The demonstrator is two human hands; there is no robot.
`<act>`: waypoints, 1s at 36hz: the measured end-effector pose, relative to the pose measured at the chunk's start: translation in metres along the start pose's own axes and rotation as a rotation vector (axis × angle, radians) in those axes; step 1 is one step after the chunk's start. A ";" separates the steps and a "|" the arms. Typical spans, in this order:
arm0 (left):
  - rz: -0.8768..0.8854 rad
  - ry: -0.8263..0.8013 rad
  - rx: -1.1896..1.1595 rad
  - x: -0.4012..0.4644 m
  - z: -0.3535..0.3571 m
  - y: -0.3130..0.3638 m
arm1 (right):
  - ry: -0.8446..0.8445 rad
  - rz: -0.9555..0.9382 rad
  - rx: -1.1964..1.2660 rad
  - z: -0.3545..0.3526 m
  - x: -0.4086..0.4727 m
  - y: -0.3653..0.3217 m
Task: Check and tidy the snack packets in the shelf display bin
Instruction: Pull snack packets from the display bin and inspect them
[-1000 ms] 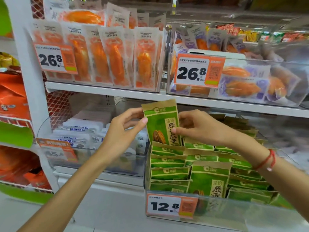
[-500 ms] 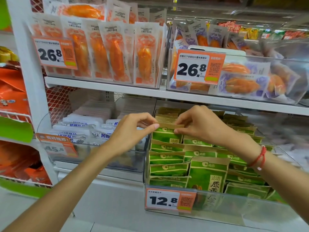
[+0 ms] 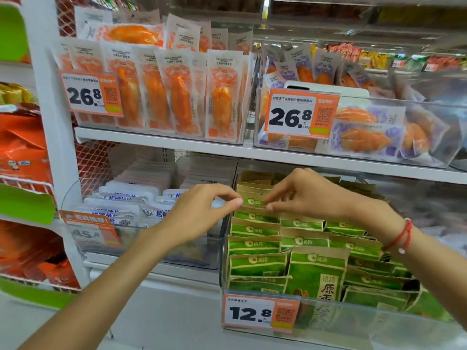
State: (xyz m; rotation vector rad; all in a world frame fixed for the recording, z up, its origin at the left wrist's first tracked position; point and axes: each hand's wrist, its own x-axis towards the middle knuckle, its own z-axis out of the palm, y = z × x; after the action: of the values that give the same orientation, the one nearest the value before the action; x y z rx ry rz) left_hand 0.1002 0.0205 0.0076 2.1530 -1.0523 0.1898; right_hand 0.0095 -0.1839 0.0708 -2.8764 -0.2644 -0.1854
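Packet (image 3: 253,201) top pinched by both hands (image 3: 199,213) (image 3: 307,192).

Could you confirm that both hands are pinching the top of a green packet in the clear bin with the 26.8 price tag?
Not quite: the head view shows the left hand and right hand pinching the green packet in the clear bin tagged 12.8, not 26.8.

White shop shelving with a white upright (image 3: 48,127) at left and a white shelf board (image 3: 161,141) across the middle. Red mesh backing (image 3: 93,160) shows behind the shelves. Clear bins (image 3: 379,152) line the boards, bearing orange price tags (image 3: 300,116). Wire racks (image 3: 27,183) with green trim (image 3: 25,205) stand at far left. Lighting is bright and even.
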 end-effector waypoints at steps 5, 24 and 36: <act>-0.138 0.131 -0.168 0.005 0.003 -0.004 | 0.093 0.057 -0.034 -0.004 0.007 0.008; -0.337 -0.131 -0.528 0.012 0.009 -0.005 | 0.102 0.216 -0.096 0.024 0.019 0.004; -0.160 0.045 -0.471 0.010 0.010 -0.002 | 0.517 0.020 0.282 0.007 0.000 -0.005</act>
State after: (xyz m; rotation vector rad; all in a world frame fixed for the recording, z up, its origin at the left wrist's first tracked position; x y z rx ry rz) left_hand 0.1064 0.0085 0.0035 1.7829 -0.7979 -0.0797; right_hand 0.0094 -0.1770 0.0655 -2.4454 -0.1459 -0.8001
